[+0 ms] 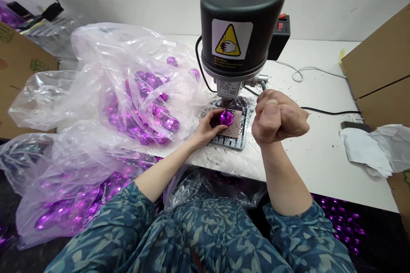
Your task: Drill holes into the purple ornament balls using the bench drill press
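Between the thumb and fingers of my left hand (209,127) is a shiny purple faceted ball (226,118). It rests on a brown board (235,124) lying over the metal base plate (242,141) of a black bench drill press (241,13). The drill's chuck (226,102) is directly above the ball, its tip at or very near the ball's top; contact is hard to tell. My right hand (278,117) is closed in a fist around the drill's feed lever (263,85), whose lower end is hidden in the fingers.
Clear plastic bags (96,72) full of purple balls (153,123) cover the table's left side. Dark shavings lie around the base. Cardboard boxes (381,59) stand at the right, near crumpled white paper (365,147). Cables (329,111) run across the white table (323,153). More purple balls (342,222) lie below its edge.
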